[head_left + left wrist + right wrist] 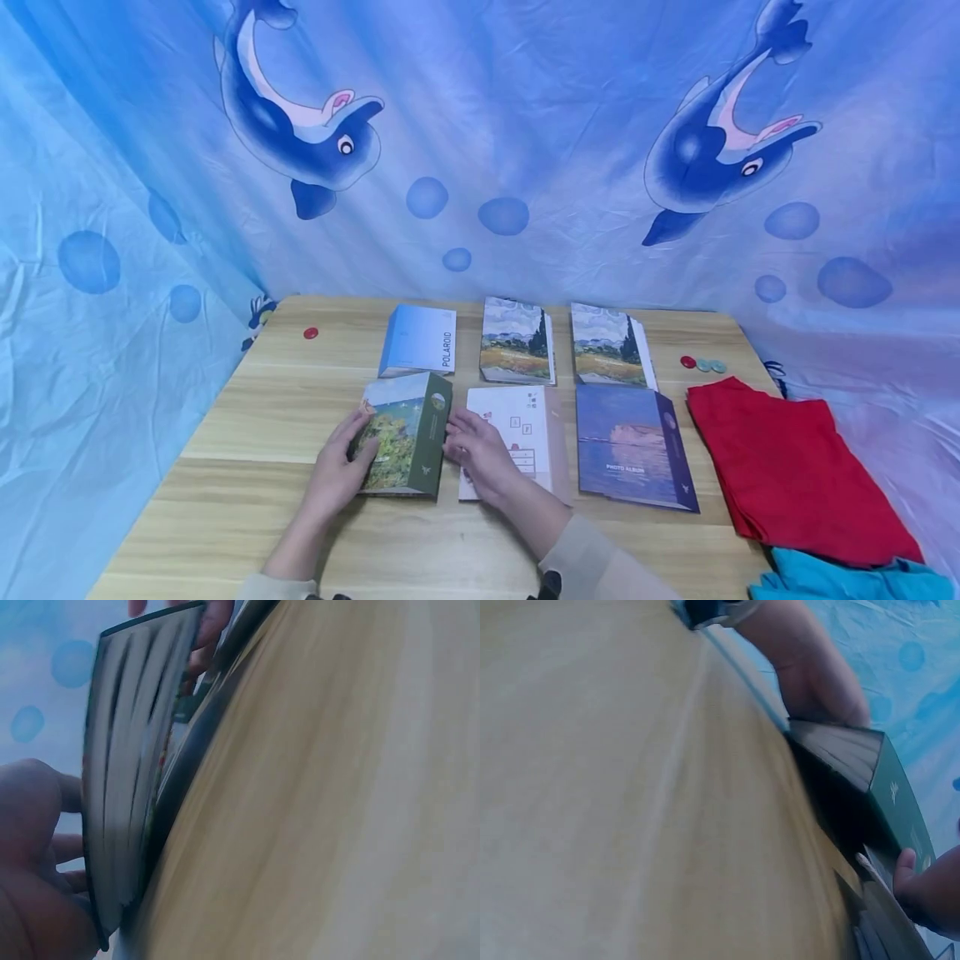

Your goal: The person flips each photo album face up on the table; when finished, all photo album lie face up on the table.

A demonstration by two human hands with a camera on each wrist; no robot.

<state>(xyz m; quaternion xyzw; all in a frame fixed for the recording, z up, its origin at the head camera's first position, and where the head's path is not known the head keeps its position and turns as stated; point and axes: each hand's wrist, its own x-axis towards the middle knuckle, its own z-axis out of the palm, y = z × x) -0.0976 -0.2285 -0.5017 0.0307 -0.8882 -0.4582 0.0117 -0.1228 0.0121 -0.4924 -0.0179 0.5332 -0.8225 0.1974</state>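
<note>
While the head view shows the left hand (339, 471) gripping the green-spined album (405, 437) at the table's (247, 508) front and the right hand (480, 454) relaxed against its spine, both wrist views show its far edge raised, so steady support seems wise.

Both forearms are being stretched forward from the near edge, sleeves drawn down to the wrists. The left hand (337, 471) is being held on edge, palm turned inward, fingers curled and thumb raised. The right hand (480, 454) is being laid palm down, fingers spread and relaxed, fingertips (453, 433) angled toward the left hand.
</note>
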